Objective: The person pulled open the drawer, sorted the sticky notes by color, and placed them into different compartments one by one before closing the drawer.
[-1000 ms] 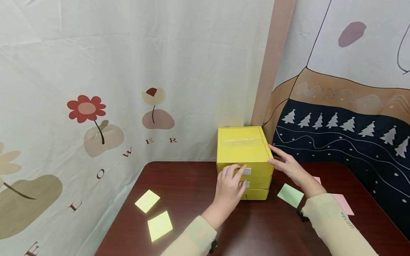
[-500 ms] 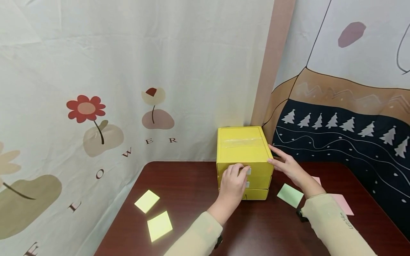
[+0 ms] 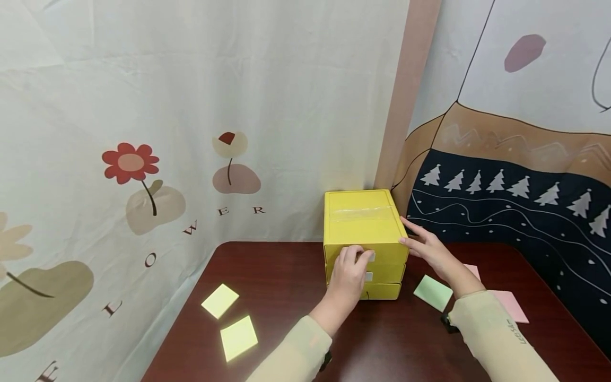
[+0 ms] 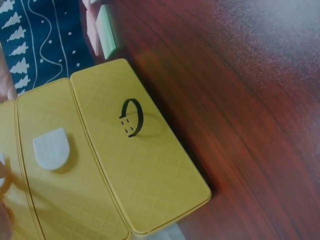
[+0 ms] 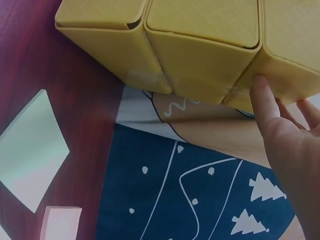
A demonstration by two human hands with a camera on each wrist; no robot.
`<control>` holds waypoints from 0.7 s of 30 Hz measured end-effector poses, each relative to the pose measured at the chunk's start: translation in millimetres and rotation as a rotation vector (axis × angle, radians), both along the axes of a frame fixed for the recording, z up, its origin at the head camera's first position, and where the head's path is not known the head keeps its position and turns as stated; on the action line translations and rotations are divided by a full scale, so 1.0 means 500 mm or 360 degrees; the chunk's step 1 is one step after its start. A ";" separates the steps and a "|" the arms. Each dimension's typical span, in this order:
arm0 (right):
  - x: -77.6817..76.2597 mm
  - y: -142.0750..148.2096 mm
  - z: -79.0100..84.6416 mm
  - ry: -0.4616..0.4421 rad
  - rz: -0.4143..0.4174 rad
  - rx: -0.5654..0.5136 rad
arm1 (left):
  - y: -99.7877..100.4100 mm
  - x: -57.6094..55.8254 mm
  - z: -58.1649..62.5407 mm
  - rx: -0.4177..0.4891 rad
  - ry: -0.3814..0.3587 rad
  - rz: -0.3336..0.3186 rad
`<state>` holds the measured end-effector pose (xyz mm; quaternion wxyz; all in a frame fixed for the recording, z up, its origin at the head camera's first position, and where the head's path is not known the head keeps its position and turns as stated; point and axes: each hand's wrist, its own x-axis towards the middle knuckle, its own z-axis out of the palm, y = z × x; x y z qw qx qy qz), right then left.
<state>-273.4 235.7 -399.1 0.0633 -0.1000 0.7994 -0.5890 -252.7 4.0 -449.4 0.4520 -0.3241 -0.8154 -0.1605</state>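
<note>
A yellow three-tier drawer box (image 3: 363, 225) stands at the back of the table, all its drawers closed. My left hand (image 3: 346, 278) is at its front and pinches the white pull tab (image 3: 372, 257) of the top drawer, fingers curled; in the left wrist view only bits of that hand show at the left edge. Below, the middle drawer bears another white tab (image 4: 53, 149), and the bottom drawer has a black loop (image 4: 139, 117). My right hand (image 3: 431, 255) rests its fingers against the box's right side, thumb near the front corner, holding nothing.
Two yellow sticky-note pads (image 3: 220, 301) lie left on the dark red table (image 3: 281, 276). A green pad (image 3: 433, 293) and pink pads (image 3: 511, 306) lie on the right, near the right forearm. A printed curtain (image 3: 286, 106) hangs right behind the box.
My left hand has shifted slightly right, and its spread fingers have closed on the top drawer's tab. The right hand stays against the box. The box has not moved.
</note>
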 end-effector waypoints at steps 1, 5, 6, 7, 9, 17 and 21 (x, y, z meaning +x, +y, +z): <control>0.001 -0.001 0.000 -0.0003 -0.0001 -0.0003 | 0.000 -0.001 0.001 0.0001 -0.0015 -0.0006; 0.004 -0.004 0.000 -0.0026 -0.0015 -0.0013 | 0.000 -0.001 0.006 0.0004 -0.0088 -0.0029; 0.004 -0.005 -0.001 -0.0039 -0.0022 -0.0022 | 0.000 -0.002 0.007 0.0004 -0.0105 -0.0038; 0.004 -0.006 -0.001 -0.0051 -0.0031 -0.0028 | 0.000 -0.002 0.008 0.0004 -0.0120 -0.0047; 0.005 -0.008 -0.003 -0.0078 -0.0052 -0.0043 | -0.001 -0.004 0.010 0.0005 -0.0122 -0.0070; 0.019 -0.021 0.006 -0.0074 -0.0048 -0.0079 | -0.005 -0.012 0.010 -0.0001 -0.0089 -0.0103; 0.023 -0.026 0.007 -0.0061 -0.0027 -0.0090 | -0.004 -0.008 0.006 0.0018 -0.0130 -0.0084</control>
